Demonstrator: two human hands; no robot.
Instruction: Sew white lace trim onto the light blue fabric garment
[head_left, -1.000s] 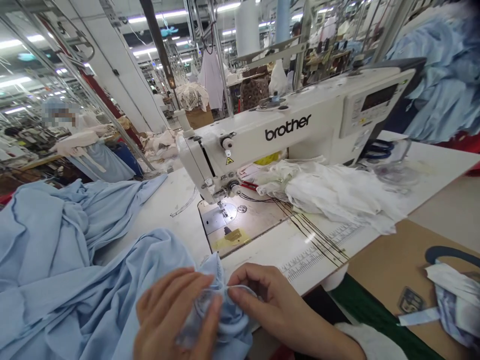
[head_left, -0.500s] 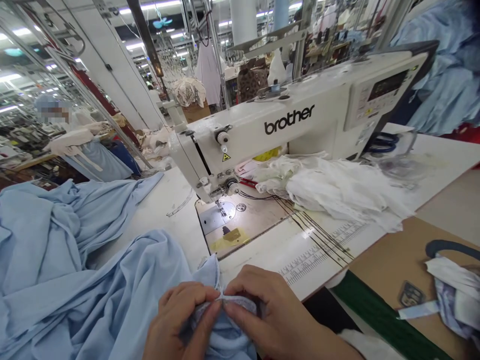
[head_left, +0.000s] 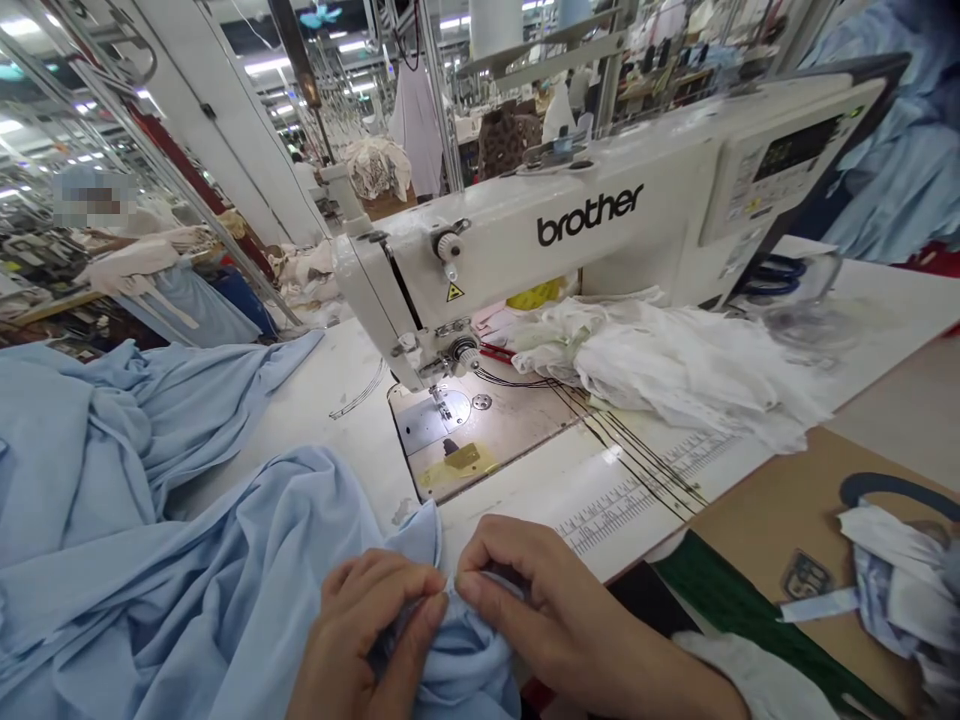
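A white Brother sewing machine (head_left: 525,235) stands on the sewing table (head_left: 322,400), and a big light blue cloth (head_left: 180,530) lies before it. The left hand (head_left: 364,640) and the right hand (head_left: 547,620) pinch one gathered edge (head_left: 469,645) of this cloth, held tightly between the fingertips (head_left: 463,587).

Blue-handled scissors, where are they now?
The blue-handled scissors lie at the right of the head view, under the control panel of the white Brother sewing machine, beside a clear plastic piece.
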